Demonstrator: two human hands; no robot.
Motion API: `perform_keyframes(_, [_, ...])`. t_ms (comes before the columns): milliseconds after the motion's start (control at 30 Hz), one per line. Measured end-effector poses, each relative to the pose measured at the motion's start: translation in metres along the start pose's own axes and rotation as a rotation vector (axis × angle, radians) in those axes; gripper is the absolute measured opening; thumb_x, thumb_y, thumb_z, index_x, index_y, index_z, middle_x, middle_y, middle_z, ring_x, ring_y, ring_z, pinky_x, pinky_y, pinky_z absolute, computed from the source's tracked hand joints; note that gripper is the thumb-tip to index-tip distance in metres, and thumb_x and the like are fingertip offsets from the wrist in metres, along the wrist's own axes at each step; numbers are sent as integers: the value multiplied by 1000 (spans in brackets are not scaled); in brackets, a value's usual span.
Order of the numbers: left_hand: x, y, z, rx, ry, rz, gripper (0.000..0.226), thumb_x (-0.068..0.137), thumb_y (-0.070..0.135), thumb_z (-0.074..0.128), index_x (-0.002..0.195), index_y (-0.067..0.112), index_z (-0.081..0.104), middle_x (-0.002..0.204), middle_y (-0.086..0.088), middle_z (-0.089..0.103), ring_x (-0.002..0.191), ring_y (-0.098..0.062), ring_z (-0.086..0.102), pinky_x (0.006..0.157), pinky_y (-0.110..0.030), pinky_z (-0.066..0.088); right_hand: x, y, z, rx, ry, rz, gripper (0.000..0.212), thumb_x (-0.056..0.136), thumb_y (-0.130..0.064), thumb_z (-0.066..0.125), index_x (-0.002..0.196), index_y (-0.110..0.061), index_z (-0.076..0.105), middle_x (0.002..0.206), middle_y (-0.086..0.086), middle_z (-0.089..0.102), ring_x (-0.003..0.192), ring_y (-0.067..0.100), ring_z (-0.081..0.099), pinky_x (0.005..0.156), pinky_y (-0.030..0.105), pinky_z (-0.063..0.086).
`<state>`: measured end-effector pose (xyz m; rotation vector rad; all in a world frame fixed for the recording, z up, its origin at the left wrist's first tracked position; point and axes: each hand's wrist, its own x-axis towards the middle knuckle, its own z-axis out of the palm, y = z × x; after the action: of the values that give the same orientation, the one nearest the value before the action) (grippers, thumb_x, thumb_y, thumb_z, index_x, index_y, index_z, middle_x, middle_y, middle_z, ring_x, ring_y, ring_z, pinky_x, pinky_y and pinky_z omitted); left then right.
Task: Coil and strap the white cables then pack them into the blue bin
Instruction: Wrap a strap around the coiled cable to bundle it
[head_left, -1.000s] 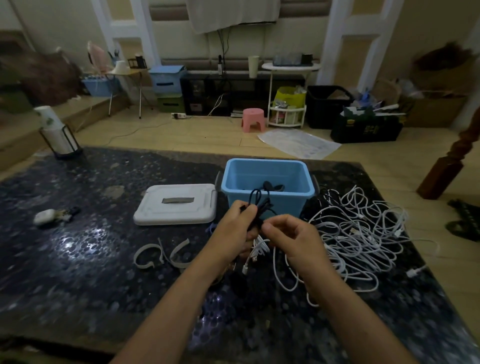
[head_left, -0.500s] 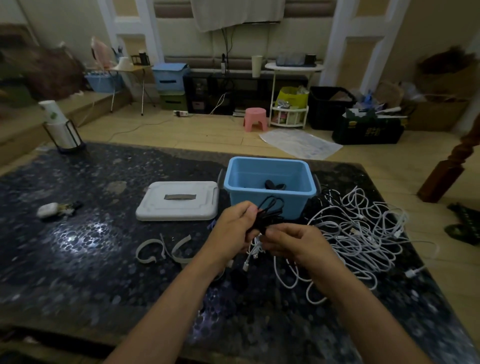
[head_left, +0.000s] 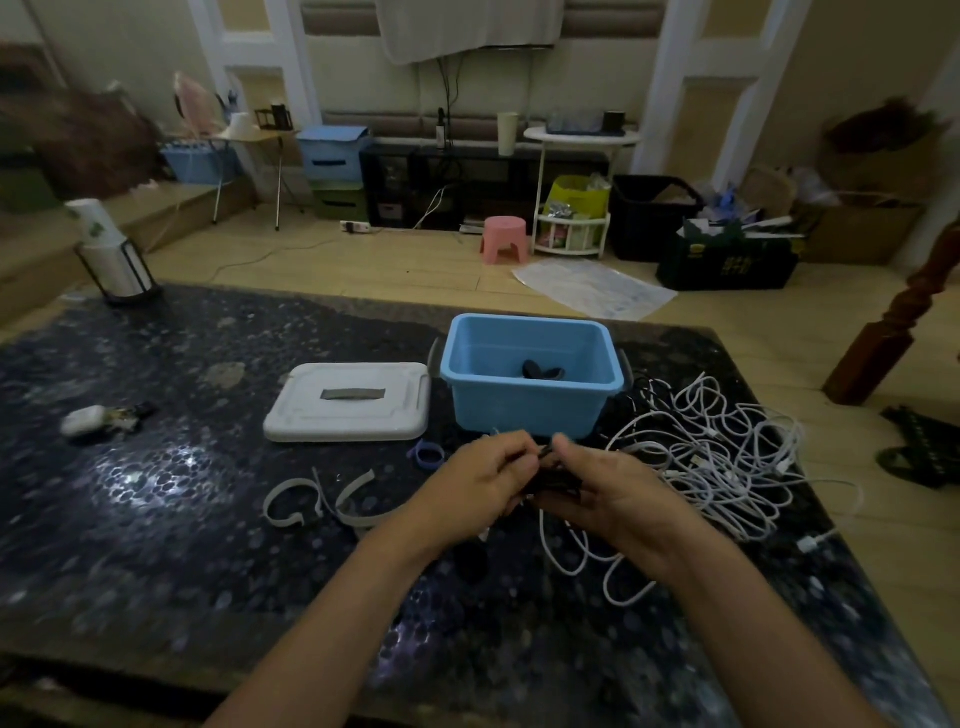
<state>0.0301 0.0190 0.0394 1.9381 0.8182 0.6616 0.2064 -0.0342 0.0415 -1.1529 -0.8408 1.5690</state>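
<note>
Both hands meet just in front of the blue bin (head_left: 530, 402), over the near part of the table (head_left: 156, 519): the left hand (head_left: 480, 486) and the right hand (head_left: 602, 491) have their fingers curled round a small dark bundle (head_left: 553, 480), which looks like a coiled dark cable, pinched between them. The white cables (head_left: 727, 462) lie in a loose tangle on the table to the right of the bin, with a few loops trailing under the right wrist; none of them appears coiled or strapped, and the only thing in the bin is a dark item (head_left: 543, 371) on its floor. The likely trouble is that the bundle springs open if either grip slackens before a strap goes round it, and that the trailing white loops catch on the wrist and drag the heap along (it looks thoroughly knotted, so pulling one cable free could tighten the rest). The straps (head_left: 322, 501) lie to the left of the hands, beside the white lid (head_left: 348, 402), so reaching them probably means letting go with one hand. The fingertips and the exact shape of the bundle are hidden between the palms, and dim light and blur make it impossible to tell whether a strap is already on it.
</note>
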Motion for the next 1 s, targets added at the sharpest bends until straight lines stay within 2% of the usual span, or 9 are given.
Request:
perform_keyframes(167, [-2,2,3,-68,9,-40,5,102,20,52,103,18,47,58,2,56,57,-16,49,57,-29,41,1,4,7,-61,103,-81,35,84,-24,70,111,-2,72,107,17,75,102,27,72,93,35,57])
perform_keyframes(333, [-1,-3,1,-129,36,-66,18,96,33,57,89,18,50,62,-6,66,59,-21,60,62,-35,43,2,4,9,-97,142,-116,23,90,-18,69,101,1,74,94,27,74,88,35,72,88,37,58])
perform_keyframes(433, [0,-6,0,-156,29,-41,21,87,45,59,78,27,53,68,-10,67,65,-32,66,67,-46,51,0,1,8,-137,189,-122,19,90,-20,70,95,-3,77,88,19,76,78,22,73,70,27,59])
perform_keyframes(500, [-1,-7,2,-74,14,-41,19,90,42,57,77,28,54,66,-7,69,68,-33,69,74,-53,54,0,0,5,-229,219,-136,11,89,-14,71,94,-5,77,83,10,77,71,12,71,58,17,52])
perform_keyframes(600, [-1,-8,10,70,5,-39,18,98,27,56,80,25,53,64,-1,70,66,-20,67,71,-44,53,2,2,4,-316,240,-174,13,86,-4,73,99,-7,75,84,9,78,77,15,72,63,16,53])
perform_keyframes(733, [1,-7,15,73,9,-46,14,99,21,55,89,19,45,61,1,70,56,-12,57,63,-33,45,1,1,5,-371,264,-244,38,85,-4,75,116,-24,65,81,5,78,78,10,74,66,13,52])
perform_keyframes(833, [3,-9,17,-37,-19,-85,16,97,20,54,92,20,39,57,1,67,54,-18,54,61,-33,41,1,2,5,-393,309,-274,22,82,-5,78,100,-14,71,72,1,76,68,4,70,65,14,51])
perform_keyframes(900, [4,-8,19,-85,-42,-116,17,93,25,54,93,21,37,56,0,66,57,-22,55,62,-36,41,2,5,4,-458,327,-304,14,80,-8,80,87,-17,72,70,-3,75,67,4,69,66,16,50])
perform_keyframes(1000, [4,-8,21,-121,-51,-161,19,98,19,53,93,18,35,59,-8,65,45,-14,48,53,-28,36,0,4,5,-505,310,-373,13,80,-9,81,83,-18,72,73,-4,75,70,4,70,66,13,50])
